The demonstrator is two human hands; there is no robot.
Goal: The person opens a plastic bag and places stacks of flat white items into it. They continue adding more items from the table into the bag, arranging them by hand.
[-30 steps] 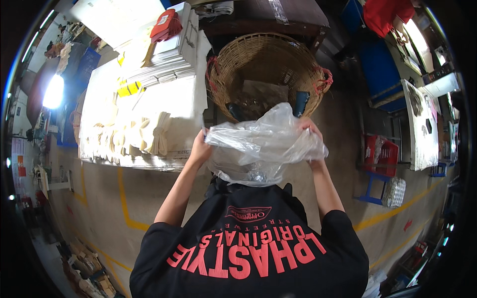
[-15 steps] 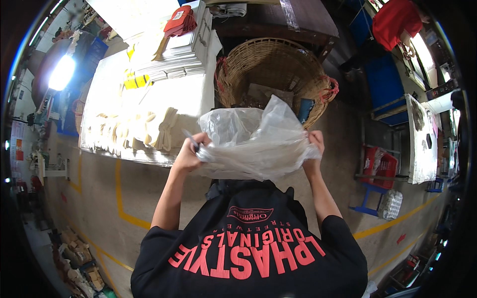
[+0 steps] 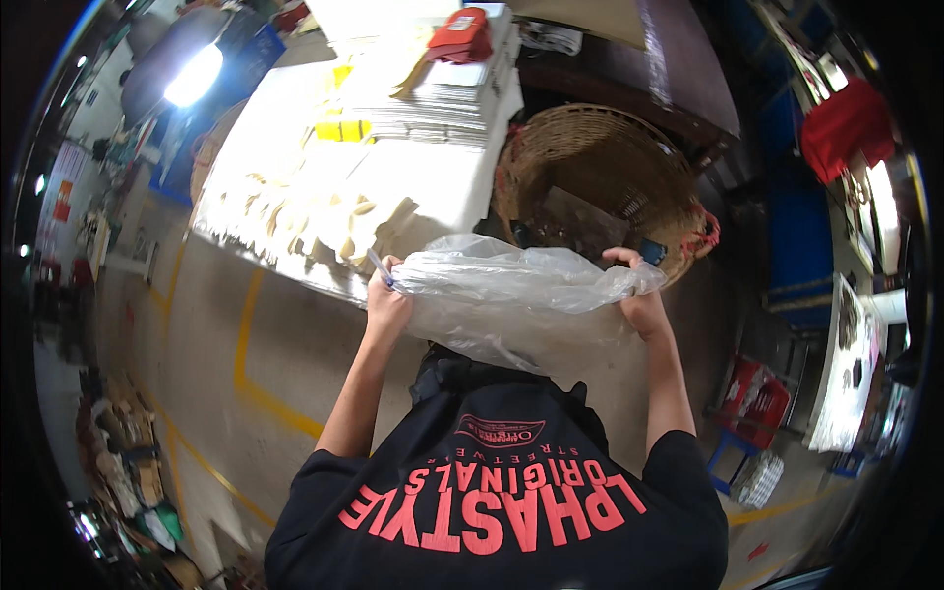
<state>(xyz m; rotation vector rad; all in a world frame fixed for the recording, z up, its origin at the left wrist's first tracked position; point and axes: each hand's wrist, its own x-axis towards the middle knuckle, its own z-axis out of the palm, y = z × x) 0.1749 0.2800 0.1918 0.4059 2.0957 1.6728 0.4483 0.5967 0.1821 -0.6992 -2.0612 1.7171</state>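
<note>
A clear plastic bag [image 3: 521, 300] is stretched between my two hands, its film crumpled along the top edge and hanging down in front of my shirt. My left hand [image 3: 388, 310] is closed on the bag's left end. A slim pen-like tool [image 3: 378, 265] also sticks up from that hand; its exact kind is hard to make out. At the other end, my right hand [image 3: 644, 305] grips the bag, partly covered by the film, with one finger sticking out. Beyond the bag stands a round wicker basket [image 3: 536, 147] holding some dark scraps or film.
A white table [image 3: 447, 187] at the left carries cream cut pieces [image 3: 329, 224], stacked white sheets [image 3: 433, 118] and red pieces [image 3: 460, 39]. Behind the basket is a dark brown table [image 3: 600, 64]. A red crate [image 3: 757, 398] stands right. A person in red [image 3: 846, 128] is far right.
The view has turned, so the table and basket sit farther right. The bag's raised peak has come down, and its top edge is now pulled flatter and wider between my hands.
</note>
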